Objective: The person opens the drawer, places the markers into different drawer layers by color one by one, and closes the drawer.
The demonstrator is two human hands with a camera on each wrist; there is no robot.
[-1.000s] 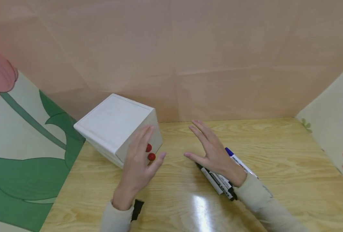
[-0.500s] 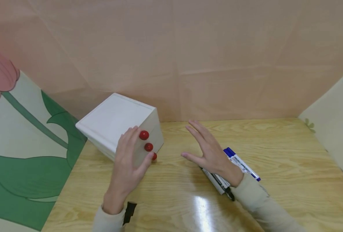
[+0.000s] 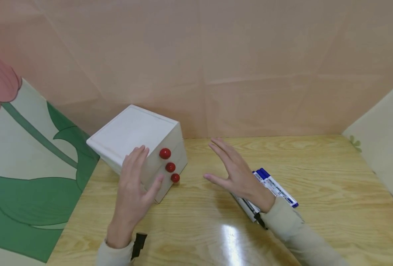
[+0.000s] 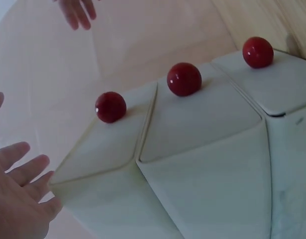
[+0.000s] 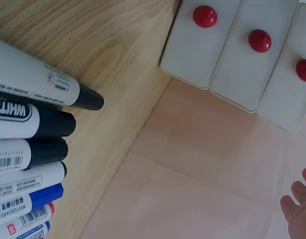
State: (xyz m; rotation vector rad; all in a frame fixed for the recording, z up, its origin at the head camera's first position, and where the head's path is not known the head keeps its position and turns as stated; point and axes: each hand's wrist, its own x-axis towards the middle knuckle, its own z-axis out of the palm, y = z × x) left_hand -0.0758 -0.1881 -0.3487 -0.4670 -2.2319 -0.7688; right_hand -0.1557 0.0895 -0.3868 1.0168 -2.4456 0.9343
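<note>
A small white drawer chest (image 3: 133, 138) with three red knobs (image 3: 170, 167) stands at the back left of the wooden table (image 3: 299, 159). My left hand (image 3: 132, 188) rests flat against its front left corner, fingers straight. In the left wrist view the drawer fronts (image 4: 192, 129) and knobs (image 4: 184, 78) fill the frame, all drawers closed. My right hand (image 3: 231, 171) hovers open to the right of the chest, holding nothing. Behind it lie several whiteboard markers (image 3: 273, 186), which the right wrist view shows in a row (image 5: 28, 149) with black and blue caps.
A peach backdrop (image 3: 216, 55) closes off the back of the table. A flower-printed panel (image 3: 27, 166) stands on the left and another (image 3: 382, 136) on the right. A glare spot (image 3: 231, 240) lies on the near table.
My left hand slid leftward and back across the chest's front, uncovering all three red knobs. The right hand drifted slightly left, exposing more of the markers.
</note>
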